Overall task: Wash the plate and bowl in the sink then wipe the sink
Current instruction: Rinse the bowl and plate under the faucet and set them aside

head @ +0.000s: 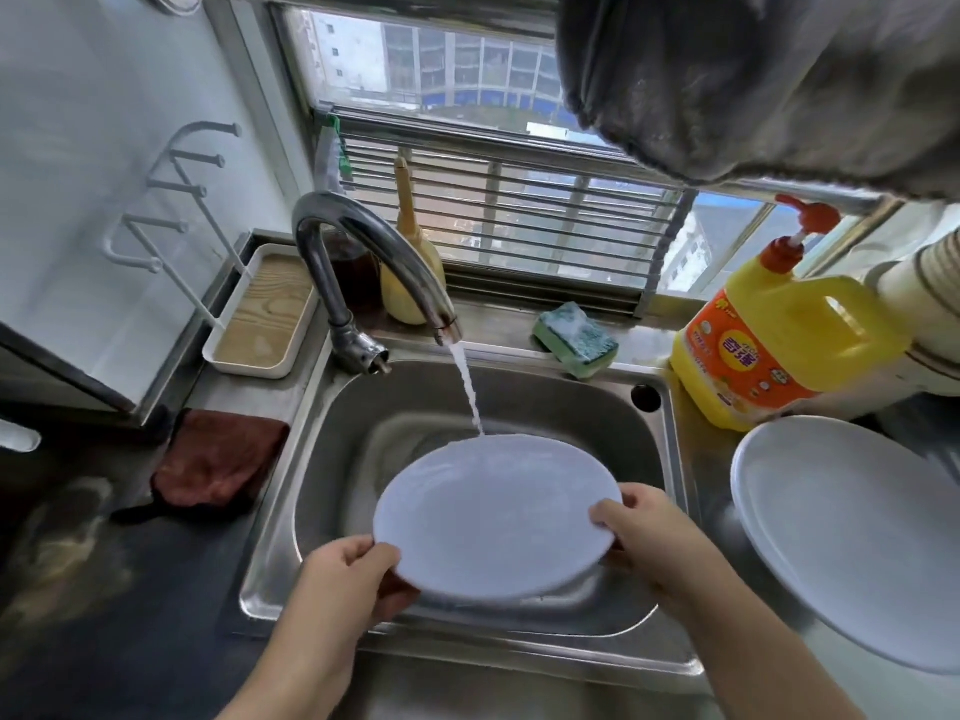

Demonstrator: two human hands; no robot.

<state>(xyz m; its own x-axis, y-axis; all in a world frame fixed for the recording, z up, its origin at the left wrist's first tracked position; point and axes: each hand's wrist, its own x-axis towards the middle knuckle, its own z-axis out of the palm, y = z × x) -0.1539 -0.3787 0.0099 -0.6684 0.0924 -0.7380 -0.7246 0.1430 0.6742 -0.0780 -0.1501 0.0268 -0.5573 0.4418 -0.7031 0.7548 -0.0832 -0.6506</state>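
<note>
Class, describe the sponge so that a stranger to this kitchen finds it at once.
Start at the steel sink under the window. On its back ledge, between the faucet and the yellow detergent bottle, lies the sponge. It alone is green, with soapy foam on top.

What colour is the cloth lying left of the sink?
The folded cloth is dark reddish-brown, seen in the head view.

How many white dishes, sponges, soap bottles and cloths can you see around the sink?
White dishes: 2, the plate under the tap water and the larger dish on the right
Sponges: 1, green sponge
Soap bottles: 1, yellow detergent bottle
Cloths: 1, brown cloth
Total: 5
</note>
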